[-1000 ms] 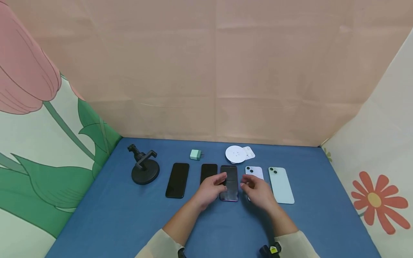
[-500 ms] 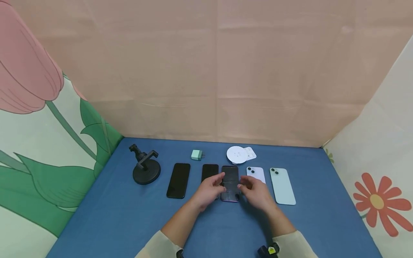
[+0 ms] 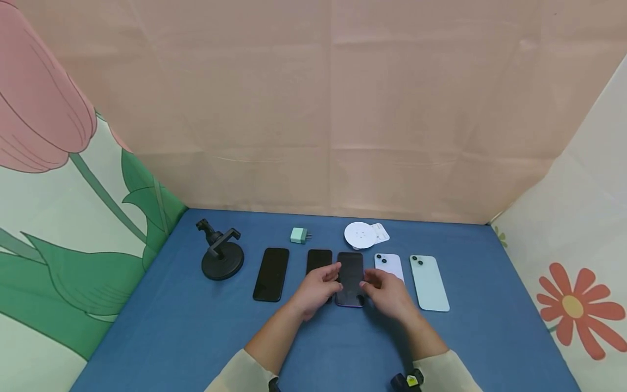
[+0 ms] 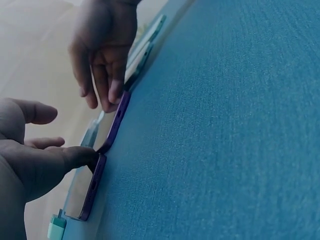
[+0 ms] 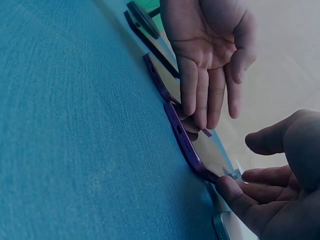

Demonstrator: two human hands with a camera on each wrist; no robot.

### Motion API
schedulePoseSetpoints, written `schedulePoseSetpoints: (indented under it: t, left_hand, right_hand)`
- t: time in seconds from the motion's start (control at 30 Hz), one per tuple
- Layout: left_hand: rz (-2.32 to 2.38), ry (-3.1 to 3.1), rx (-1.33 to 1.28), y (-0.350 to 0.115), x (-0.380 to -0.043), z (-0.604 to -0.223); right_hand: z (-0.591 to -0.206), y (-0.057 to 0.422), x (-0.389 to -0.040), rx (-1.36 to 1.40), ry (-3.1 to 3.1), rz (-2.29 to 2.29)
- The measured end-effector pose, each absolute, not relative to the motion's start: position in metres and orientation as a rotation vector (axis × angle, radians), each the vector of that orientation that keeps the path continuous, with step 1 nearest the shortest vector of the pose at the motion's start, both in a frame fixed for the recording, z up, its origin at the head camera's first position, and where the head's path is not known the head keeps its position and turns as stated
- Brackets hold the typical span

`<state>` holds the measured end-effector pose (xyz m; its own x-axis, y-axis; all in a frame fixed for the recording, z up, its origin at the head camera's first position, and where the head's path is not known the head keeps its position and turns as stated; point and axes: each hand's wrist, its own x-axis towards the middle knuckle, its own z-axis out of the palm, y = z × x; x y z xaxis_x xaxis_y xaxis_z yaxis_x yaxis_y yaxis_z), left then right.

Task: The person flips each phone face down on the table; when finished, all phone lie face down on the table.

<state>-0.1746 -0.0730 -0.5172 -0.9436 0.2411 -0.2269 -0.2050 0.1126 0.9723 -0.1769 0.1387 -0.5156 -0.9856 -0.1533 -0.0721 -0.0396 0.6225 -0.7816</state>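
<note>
A dark-screened smartphone (image 3: 350, 277) with a purple edge lies face up between both hands, in the middle of a row of phones. My left hand (image 3: 317, 289) is at its left side, fingers fairly straight, partly over a second black-screened phone (image 3: 319, 259). On the other side, my right hand (image 3: 388, 293) has loosely bent fingertips at the phone's right edge and covers the lower part of a lilac phone (image 3: 389, 264). In the right wrist view, fingers (image 5: 231, 189) of the right hand touch the purple-edged phone (image 5: 182, 141) near its corner. Neither hand lifts it.
Left in the row is another black-screened phone (image 3: 271, 274); a mint phone (image 3: 429, 283) lies face down at the right. Behind them are a black stand (image 3: 222, 261), a green plug adapter (image 3: 299, 235) and a white disc (image 3: 359, 235). All rest on a blue cloth (image 3: 196, 332).
My right hand has shifted slightly left, to the central phone's right edge. Reflections on that phone's screen have faded. The left hand has hardly moved.
</note>
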Motion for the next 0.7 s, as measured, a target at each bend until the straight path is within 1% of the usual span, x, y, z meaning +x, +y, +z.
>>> schedulePoseSetpoints:
  t: [0.37, 0.7]
  left_hand:
    - [1.991, 1.958, 0.017, -0.07, -0.174, -0.52]
    - [2.031, 1.918, 0.003, -0.066, -0.174, -0.528]
  right_hand:
    - [-0.515, 0.145, -0.177, -0.192, 2.701, -1.323]
    - [-0.517, 0.148, -0.175, -0.149, 2.689, -1.36]
